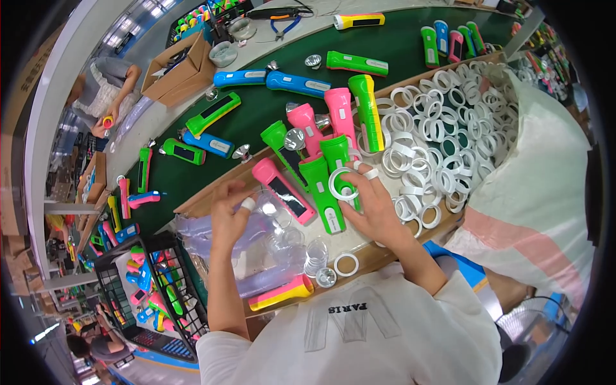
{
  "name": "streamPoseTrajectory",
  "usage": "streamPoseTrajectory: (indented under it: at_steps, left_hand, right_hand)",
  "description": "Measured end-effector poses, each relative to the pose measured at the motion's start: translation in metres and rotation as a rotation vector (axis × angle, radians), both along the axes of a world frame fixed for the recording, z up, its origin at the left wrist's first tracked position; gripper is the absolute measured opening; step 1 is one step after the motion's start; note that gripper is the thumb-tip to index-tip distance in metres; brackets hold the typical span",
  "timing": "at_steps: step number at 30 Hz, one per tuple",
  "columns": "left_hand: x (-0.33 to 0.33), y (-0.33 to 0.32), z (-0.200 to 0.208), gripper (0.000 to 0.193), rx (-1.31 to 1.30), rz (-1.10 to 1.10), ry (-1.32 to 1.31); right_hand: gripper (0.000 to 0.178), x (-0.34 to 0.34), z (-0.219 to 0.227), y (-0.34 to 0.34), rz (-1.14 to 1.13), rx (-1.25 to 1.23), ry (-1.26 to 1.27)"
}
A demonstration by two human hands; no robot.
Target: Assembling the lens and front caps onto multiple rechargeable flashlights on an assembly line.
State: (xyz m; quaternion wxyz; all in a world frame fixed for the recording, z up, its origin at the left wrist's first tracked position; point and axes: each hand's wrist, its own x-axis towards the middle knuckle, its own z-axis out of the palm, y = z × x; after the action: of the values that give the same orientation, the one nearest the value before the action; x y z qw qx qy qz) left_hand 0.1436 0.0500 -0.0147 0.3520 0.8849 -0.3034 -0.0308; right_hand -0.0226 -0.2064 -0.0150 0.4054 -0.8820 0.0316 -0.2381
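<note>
My right hand (374,208) pinches a white plastic ring (332,192) at its edge, in front of the green flashlights. My left hand (230,208), with a white cover on one finger, has its fingers apart and appears to hold nothing. Beside it lies a pink flashlight body (282,190) with a dark panel. Below it are clear plastic sleeves (199,231) and several clear round lenses (316,253). A green flashlight body (321,196) lies between my hands, among other green and pink ones. Near my shirt are a loose white ring (346,264), a small silver reflector (326,277) and a pink-and-yellow flashlight (281,294).
A large heap of white rings (443,128) spills from a white sack (532,192) at right. Flashlights and reflectors lie on the green belt (269,106). A black crate (186,314) of flashlights stands at lower left. Beyond the belt, another person (112,90) holds a flashlight.
</note>
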Motion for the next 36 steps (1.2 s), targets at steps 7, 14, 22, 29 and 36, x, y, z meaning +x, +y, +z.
streamPoseTrajectory:
  at_steps: [7,14,22,29,36]
  left_hand:
    - [-0.021,-0.105,0.058,0.014,-0.233,-0.279,0.553]
    - [0.084,-0.247,0.033,0.021,-0.150,-0.350,-0.041]
    - [0.156,-0.389,-0.026,0.059,0.715,-0.271,-0.516]
    - [0.156,-0.316,0.018,0.056,0.039,-0.343,0.029]
    - [0.050,-0.212,0.084,0.058,-0.595,-0.442,0.669]
  right_hand:
    - [0.064,0.009,0.001,-0.007,0.106,0.316,0.018]
    - [0.064,0.010,-0.015,-0.041,0.000,0.327,-0.076]
    - [0.060,0.021,-0.017,-0.054,-0.046,0.333,-0.238]
    - [0.062,0.017,-0.016,-0.054,-0.087,0.363,-0.182]
    - [0.074,0.018,-0.022,-0.038,-0.174,0.704,-0.156]
